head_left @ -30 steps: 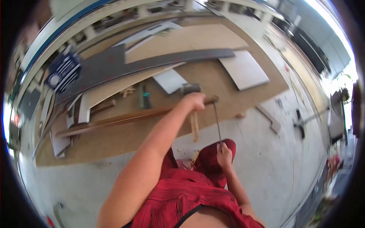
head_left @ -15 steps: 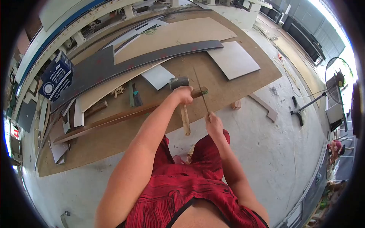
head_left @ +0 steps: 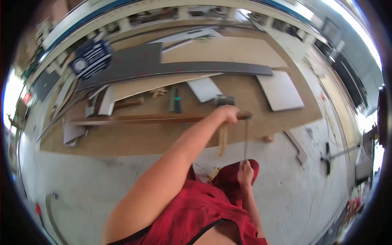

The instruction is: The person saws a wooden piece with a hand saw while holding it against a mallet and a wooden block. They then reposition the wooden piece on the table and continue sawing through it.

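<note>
My left hand point(head_left: 229, 114) is closed around a long brown wooden bar point(head_left: 159, 119) near its right end, which has a green tip. Edge-on, a thin handsaw point(head_left: 246, 141) runs from that end back toward my body. My right hand point(head_left: 246, 173) grips its near end beside my knee; the handle is hidden in the fingers. A mallet lies under the bar and left hand, its dark head point(head_left: 226, 100) beyond the bar and its wooden handle point(head_left: 222, 143) on the near side.
Brown sheet board point(head_left: 130, 148) lies beneath everything. On it are a long dark panel point(head_left: 204, 68), white panels point(head_left: 281, 92), a blue box point(head_left: 92, 60), a dark, teal-marked tool point(head_left: 177, 102) and wood scraps point(head_left: 159, 92). A fan stand point(head_left: 339, 153) is at the right.
The handsaw has been drawn back toward my body with my right hand. My left hand still holds the bar. My view has turned, shifting the scene.
</note>
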A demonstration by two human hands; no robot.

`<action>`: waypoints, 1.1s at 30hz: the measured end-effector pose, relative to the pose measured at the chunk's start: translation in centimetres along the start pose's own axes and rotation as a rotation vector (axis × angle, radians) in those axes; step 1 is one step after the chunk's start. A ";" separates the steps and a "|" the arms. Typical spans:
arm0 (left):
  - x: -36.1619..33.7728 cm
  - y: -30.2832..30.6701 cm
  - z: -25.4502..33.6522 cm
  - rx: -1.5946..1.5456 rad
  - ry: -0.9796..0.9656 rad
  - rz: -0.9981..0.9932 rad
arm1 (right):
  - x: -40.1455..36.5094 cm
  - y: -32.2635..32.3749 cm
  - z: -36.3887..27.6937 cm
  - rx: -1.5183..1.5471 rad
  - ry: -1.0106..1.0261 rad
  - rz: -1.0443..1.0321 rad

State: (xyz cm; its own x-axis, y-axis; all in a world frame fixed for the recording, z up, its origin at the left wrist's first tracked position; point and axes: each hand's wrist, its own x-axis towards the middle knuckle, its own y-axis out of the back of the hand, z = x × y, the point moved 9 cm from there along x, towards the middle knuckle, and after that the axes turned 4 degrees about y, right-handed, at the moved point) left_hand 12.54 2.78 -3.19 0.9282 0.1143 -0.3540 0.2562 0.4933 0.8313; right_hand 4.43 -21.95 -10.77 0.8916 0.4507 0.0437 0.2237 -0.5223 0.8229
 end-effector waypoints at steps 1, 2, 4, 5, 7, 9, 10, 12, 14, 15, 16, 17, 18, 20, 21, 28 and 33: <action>0.1 0.0 0.1 0.012 -0.006 0.007 | 0.0 0.2 -0.3 -0.001 0.009 0.001; -0.1 0.2 0.3 0.008 -0.012 0.040 | 0.1 0.2 -0.4 0.046 0.040 0.036; 0.8 -0.4 0.0 0.018 -0.013 0.023 | 0.1 0.2 -0.5 0.104 0.050 0.037; 0.4 -0.1 0.1 0.001 -0.003 0.061 | 0.2 0.2 -0.3 0.108 0.028 0.009; 0.4 -0.2 0.0 0.021 0.015 0.056 | 0.3 -0.1 0.2 0.137 0.103 0.063; 0.2 -0.2 0.1 0.067 0.017 0.064 | 0.1 0.4 -0.9 0.151 0.097 0.052; 0.3 -0.2 -0.1 0.056 0.022 0.074 | 0.0 0.6 -1.0 0.151 0.084 0.056; 0.2 -0.2 -0.1 0.038 0.019 0.091 | 0.0 0.2 -0.5 0.174 0.091 0.053; 0.1 -0.2 0.1 0.030 0.028 0.069 | 0.3 -0.5 0.7 0.192 0.062 0.032; -0.2 0.0 0.0 0.026 0.034 0.058 | 0.4 -0.9 1.6 0.199 0.032 0.010; -0.5 0.1 -0.1 0.020 0.039 0.064 | 0.5 -1.5 2.2 0.205 0.002 -0.013; 0.2 -0.2 -0.2 0.013 0.044 0.070 | 0.5 -1.2 1.6 0.206 0.029 0.004; 0.6 -0.3 -0.3 0.006 0.051 0.077 | 0.3 -0.5 0.8 0.209 0.057 0.019; 0.9 -0.5 -0.2 0.008 0.054 0.096 | 0.7 -1.8 2.5 0.223 0.040 -0.018; 0.5 -0.1 -0.3 0.007 0.056 0.104 | 0.8 -1.9 2.7 0.224 0.038 -0.025; -0.9 0.5 0.1 -0.002 0.063 0.060 | 1.0 -2.3 3.3 0.268 0.055 -0.028; -1.3 0.8 0.5 0.006 0.052 0.048 | 0.5 -1.5 1.7 0.319 -0.005 -0.023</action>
State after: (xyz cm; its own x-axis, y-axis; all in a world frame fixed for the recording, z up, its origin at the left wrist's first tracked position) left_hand 11.66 2.60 -1.88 0.9243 0.1820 -0.3356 0.2140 0.4808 0.8503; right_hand 5.23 -22.22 -12.94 0.8865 0.4621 0.0238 0.3553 -0.7128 0.6046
